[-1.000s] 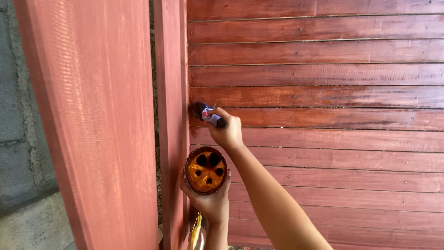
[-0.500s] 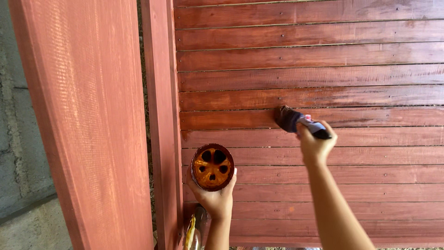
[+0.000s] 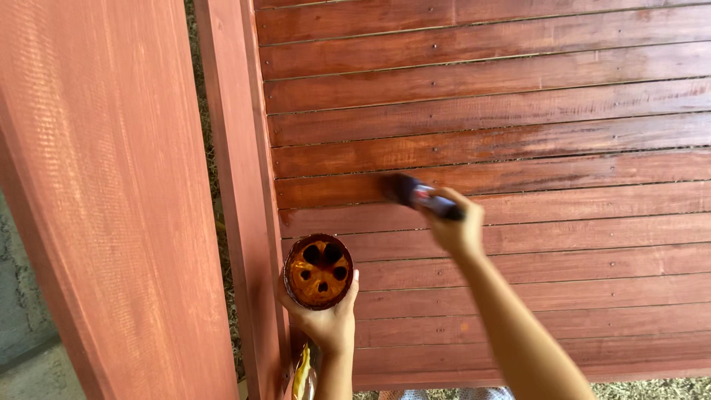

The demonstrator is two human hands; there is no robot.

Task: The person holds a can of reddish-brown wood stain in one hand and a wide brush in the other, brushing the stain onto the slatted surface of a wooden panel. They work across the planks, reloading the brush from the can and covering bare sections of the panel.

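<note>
Reddish-brown horizontal wooden slats (image 3: 518,96) fill most of what I see, glossy and darker in streaks where stain lies wet, with small nail heads dotted along them. Left of the slats stands a narrow upright post (image 3: 237,185) in a flatter red, and further left of that post a much wider red board (image 3: 104,200) leans across the view; grey concrete (image 3: 22,318) shows at the bottom left past it.

I have my right hand (image 3: 458,226) closed around the handle of a paintbrush (image 3: 418,196), which is blurred. Its dark bristle end points left and lies against a slat, about midway up the wall and well to the right of the post. My forearm runs down from it to the lower edge of the view.

My left hand (image 3: 326,322) is wrapped from below around a small round container (image 3: 318,271), held just beside the post at its lower right. Looking into its mouth I see an orange-brown stained bottom with several dark hollows. Below that wrist, against the post, something yellow and shiny (image 3: 302,378) shows; I cannot tell what it is.
</note>
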